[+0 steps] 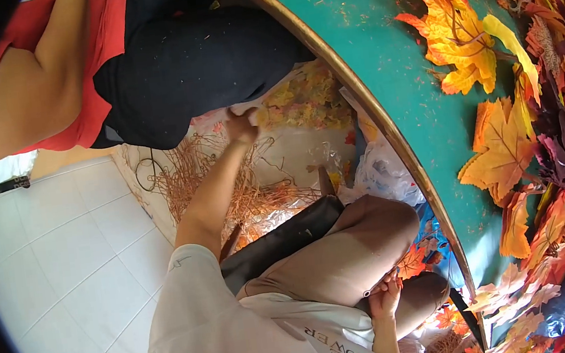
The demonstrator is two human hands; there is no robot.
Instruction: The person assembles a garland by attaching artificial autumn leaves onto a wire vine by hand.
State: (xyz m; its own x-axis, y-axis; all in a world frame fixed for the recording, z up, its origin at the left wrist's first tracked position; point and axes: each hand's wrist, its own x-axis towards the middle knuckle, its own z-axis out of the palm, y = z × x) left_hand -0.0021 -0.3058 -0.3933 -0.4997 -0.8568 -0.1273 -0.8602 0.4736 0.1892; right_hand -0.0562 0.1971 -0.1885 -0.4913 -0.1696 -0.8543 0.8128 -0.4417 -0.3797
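Note:
My left hand (242,125) is stretched far forward over a tangle of thin brown wire stems (243,195). It reaches the edge of a heap of yellow artificial leaves (302,101), and its grip is hidden from me. My right hand (385,296) rests low by my bent knee (360,244). Its fingers are curled on an orange artificial maple leaf (412,261).
A teal table (378,40) with a gold rim curves along the right, covered with orange, yellow and red leaves (462,37). Another person in a red top and black trousers (193,61) crouches at the upper left. Clear plastic bags (383,172) lie under the table edge. White floor tiles (62,257) are on the left.

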